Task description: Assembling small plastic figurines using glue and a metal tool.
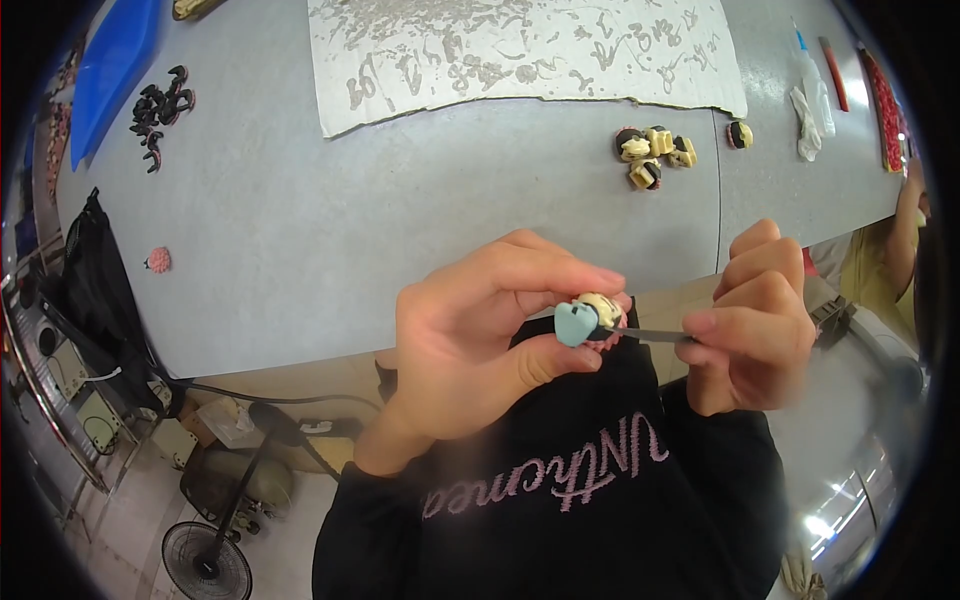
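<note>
Between the thumb and fingers of my left hand is a small figurine piece, with cream, black, pink and pale blue-green parts. My right hand grips a thin dark metal tool that looks like a blade or tweezers. Its tip touches the figurine piece on the right side; exactly what it presses on is too small to tell. Both hands are above my lap, in front of the table's near edge. Beyond them on the table sits a cluster of cream and black figurine pieces.
A stained white sheet covers the far middle of the grey table. Black curved parts lie near a blue tray; a pink piece sits at left. At right are a clear bottle and another person's arm.
</note>
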`<state>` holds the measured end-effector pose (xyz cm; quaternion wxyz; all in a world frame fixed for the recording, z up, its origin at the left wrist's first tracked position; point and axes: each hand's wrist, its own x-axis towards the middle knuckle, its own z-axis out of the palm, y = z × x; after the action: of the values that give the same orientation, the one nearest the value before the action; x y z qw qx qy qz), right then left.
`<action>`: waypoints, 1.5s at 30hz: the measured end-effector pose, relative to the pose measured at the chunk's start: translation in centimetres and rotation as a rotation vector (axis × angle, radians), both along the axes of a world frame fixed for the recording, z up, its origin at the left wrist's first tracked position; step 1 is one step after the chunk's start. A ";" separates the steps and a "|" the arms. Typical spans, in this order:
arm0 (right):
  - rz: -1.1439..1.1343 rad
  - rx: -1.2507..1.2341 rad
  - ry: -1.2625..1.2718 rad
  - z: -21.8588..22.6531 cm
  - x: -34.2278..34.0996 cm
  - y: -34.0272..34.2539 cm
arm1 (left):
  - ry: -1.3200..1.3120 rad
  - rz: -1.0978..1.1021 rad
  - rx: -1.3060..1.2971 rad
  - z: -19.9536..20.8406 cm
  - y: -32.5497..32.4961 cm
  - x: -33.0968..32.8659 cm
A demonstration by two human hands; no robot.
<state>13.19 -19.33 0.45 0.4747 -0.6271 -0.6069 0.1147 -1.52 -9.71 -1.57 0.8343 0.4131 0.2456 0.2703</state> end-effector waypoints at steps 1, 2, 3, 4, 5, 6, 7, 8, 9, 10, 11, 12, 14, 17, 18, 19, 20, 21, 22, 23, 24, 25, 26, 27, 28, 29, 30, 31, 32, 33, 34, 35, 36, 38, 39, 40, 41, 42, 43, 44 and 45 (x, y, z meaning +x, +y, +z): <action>0.015 -0.003 -0.014 0.0 0.0 0.0 | 0.000 0.001 0.006 -0.1 0.0 -0.1; 0.019 -0.002 -0.011 -0.3 0.0 0.0 | 0.004 0.004 0.007 -0.1 0.0 -0.2; 0.032 0.038 -0.047 -0.5 0.1 0.1 | 0.004 0.007 -0.021 -0.1 0.0 -0.2; 0.047 0.079 -0.083 -0.6 0.2 0.1 | 0.005 0.010 -0.048 0.0 0.0 -0.2; 0.046 0.078 -0.083 -0.7 0.3 0.2 | 0.004 0.009 -0.049 0.0 0.0 -0.2; 0.036 0.102 -0.114 -0.8 0.4 0.3 | -0.006 0.010 -0.036 -0.1 0.0 -0.2; 0.026 0.125 -0.144 -0.8 0.4 0.3 | -0.016 0.012 -0.022 -0.2 0.0 -0.2; 0.028 0.126 -0.144 -0.9 0.4 0.3 | -0.016 0.013 -0.022 -0.2 0.0 -0.3; 0.029 0.147 -0.147 -0.8 0.4 0.2 | -0.017 0.007 -0.046 -0.1 0.0 -0.2; 0.032 0.169 -0.150 -0.8 0.4 0.2 | -0.017 0.002 -0.069 0.0 0.0 -0.2; 0.030 0.168 -0.151 -0.7 0.4 0.2 | -0.017 0.001 -0.070 -0.1 0.1 -0.1; 0.051 0.151 -0.149 -0.7 0.5 0.2 | -0.036 -0.001 -0.041 -0.3 0.0 -0.2; 0.073 0.135 -0.146 -0.8 0.4 0.2 | -0.053 -0.001 -0.012 -0.4 0.1 -0.2; 0.017 0.140 -0.160 -0.8 0.2 0.2 | -0.038 -0.006 0.014 -0.3 0.1 -0.2; 0.022 0.144 -0.160 -0.8 0.2 0.2 | -0.034 -0.002 0.016 -0.3 0.0 -0.2; 0.027 0.147 -0.161 -0.8 0.2 0.2 | -0.031 0.001 0.018 -0.3 0.0 -0.2; 0.027 0.147 -0.161 -0.8 0.1 0.2 | -0.031 0.001 0.018 -0.3 0.0 -0.2; 0.028 0.143 -0.146 -0.8 0.0 0.2 | -0.033 0.005 0.018 -0.3 0.0 -0.2; 0.028 0.138 -0.131 -0.9 0.0 0.2 | -0.034 0.008 0.019 -0.3 0.0 -0.2; 0.027 0.137 -0.131 -1.0 0.0 0.1 | -0.034 0.007 0.018 -0.3 0.0 -0.1; 0.059 0.151 -0.124 -1.1 0.0 0.1 | -0.035 0.017 -0.012 -0.2 0.0 -0.1; 0.092 0.165 -0.116 -1.2 -0.1 0.1 | -0.036 0.027 -0.042 -0.2 0.0 -0.1; 0.092 0.165 -0.115 -1.3 -0.1 0.2 | -0.035 0.027 -0.041 -0.1 0.0 -0.1; 0.066 0.174 -0.090 -1.2 0.0 0.2 | -0.021 0.019 -0.044 0.0 0.0 -0.1; 0.039 0.182 -0.066 -1.2 0.0 0.2 | -0.007 0.011 -0.047 0.1 0.0 -0.2; 0.038 0.181 -0.068 -1.2 0.1 0.3 | -0.009 0.009 -0.048 0.1 0.0 -0.2; 0.030 0.192 -0.081 -1.3 0.2 0.4 | -0.017 0.003 -0.016 -0.1 0.1 -0.2; 0.023 0.202 -0.093 -1.4 0.3 0.5 | -0.025 -0.003 0.015 -0.2 0.1 -0.2; 0.024 0.203 -0.091 -1.5 0.3 0.6 | -0.022 -0.002 0.016 -0.3 0.1 -0.3; 0.060 0.194 -0.076 -1.5 0.4 0.6 | -0.022 -0.004 0.006 -0.3 0.1 -0.3; 0.097 0.184 -0.061 -1.5 0.5 0.6 | -0.020 -0.005 -0.004 -0.3 0.1 -0.2; 0.096 0.184 -0.062 -1.4 0.5 0.7 | -0.021 -0.006 -0.004 -0.2 0.1 -0.2; 0.079 0.157 -0.055 -1.2 0.5 0.7 | -0.003 -0.009 -0.001 -0.1 0.1 -0.2; 0.062 0.131 -0.048 -1.1 0.4 0.9 | 0.015 -0.013 0.002 0.2 0.2 -0.2; 0.058 0.131 -0.040 -1.1 0.4 0.9 | 0.038 -0.020 -0.013 0.3 0.2 -0.1; 0.054 0.132 -0.032 -1.1 0.4 0.9 | 0.061 -0.028 -0.027 0.3 0.3 -0.1; 0.051 0.131 -0.033 -1.1 0.5 0.8 | 0.060 -0.031 -0.028 0.2 0.2 -0.1; 0.059 0.125 -0.003 -1.1 0.5 0.8 | 0.064 -0.036 -0.007 0.2 0.2 -0.2; 0.067 0.119 0.027 -1.0 0.6 0.8 | 0.067 -0.041 0.014 0.2 0.2 -0.3; 0.068 0.120 0.027 -1.0 0.7 0.9 | 0.067 -0.040 0.015 0.2 0.3 -0.3; 0.090 0.124 0.021 -1.0 0.8 1.0 | 0.063 -0.038 0.012 0.2 0.3 -0.2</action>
<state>13.94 -18.36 -0.55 0.5135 -0.5673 -0.6353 0.1046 -1.73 -9.44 -1.41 0.8287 0.4308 0.2621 0.2427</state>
